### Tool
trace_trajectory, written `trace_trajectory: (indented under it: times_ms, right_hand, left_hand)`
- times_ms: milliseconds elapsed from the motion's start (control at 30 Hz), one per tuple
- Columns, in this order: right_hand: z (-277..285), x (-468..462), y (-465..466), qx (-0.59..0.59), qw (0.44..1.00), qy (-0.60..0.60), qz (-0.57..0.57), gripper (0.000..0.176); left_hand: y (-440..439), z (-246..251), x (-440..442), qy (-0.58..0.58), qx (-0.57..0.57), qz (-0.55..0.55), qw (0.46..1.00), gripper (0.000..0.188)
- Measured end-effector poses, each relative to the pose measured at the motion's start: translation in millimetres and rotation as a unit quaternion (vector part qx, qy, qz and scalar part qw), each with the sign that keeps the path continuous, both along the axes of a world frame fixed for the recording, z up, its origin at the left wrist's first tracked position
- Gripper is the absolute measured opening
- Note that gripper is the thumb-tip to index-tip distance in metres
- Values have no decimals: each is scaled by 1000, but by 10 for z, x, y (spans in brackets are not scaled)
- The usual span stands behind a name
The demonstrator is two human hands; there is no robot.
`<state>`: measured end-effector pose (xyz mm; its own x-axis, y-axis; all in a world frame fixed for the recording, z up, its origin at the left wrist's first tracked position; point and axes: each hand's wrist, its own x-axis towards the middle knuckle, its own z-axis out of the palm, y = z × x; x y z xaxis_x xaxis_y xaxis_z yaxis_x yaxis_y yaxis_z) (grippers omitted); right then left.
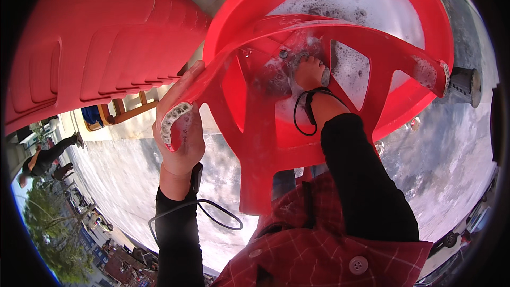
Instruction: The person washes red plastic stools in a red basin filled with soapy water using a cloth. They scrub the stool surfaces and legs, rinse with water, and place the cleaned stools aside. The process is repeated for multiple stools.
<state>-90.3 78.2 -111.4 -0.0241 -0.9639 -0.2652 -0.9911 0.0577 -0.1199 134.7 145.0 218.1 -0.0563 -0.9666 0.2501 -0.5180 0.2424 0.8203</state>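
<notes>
A red plastic stool or chair point(259, 159) lies tipped in front of me, its underside and openwork legs towards me. It rests partly over a large round red plastic basin point(440, 28) of foamy water point(382, 0). My left hand point(191, 153) grips one leg near its worn, grey-edged end, where suds cling. Inside the frame, my right hand point(310, 72) presses a grey wad point(326, 76), possibly a scrubbing pad, against the wet, foamy underside. The fingers partly hide the wad, so its material is unclear.
Large red moulded plastic chairs point(131, 52) crowd the upper left. Beneath them are a wooden frame point(131, 113) and dark blue cloth point(91, 115). A dark cylindrical object point(466, 87) sits right of the basin. Far left, a person point(44, 159) is on the pavement. Cord loops hang from both wrists.
</notes>
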Motion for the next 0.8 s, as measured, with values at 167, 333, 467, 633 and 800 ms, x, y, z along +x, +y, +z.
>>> trace_trajectory:
  times_ms: [167,333,467,633,800]
  right_hand:
    - [407,210,439,249,943,-158,153,34]
    - [1103,622,914,347,834,-373,212,27]
    - [1845,459,1314,333,793,-460,221,24]
    - [2398,476,1806,282,776,-533,184,39]
    - [2321,589,1986,221,847,-446,185,44]
  left_hand:
    - [-49,-41,35,-14,9,2,1000,39]
    - [-65,-1,135,-11,116,45,992,34]
    - [49,-43,356,-17,258,52,965,39]
    - [1128,-220,228,118,367,117,915,72]
    - [2315,-363,-314,464,585,229,624,86]
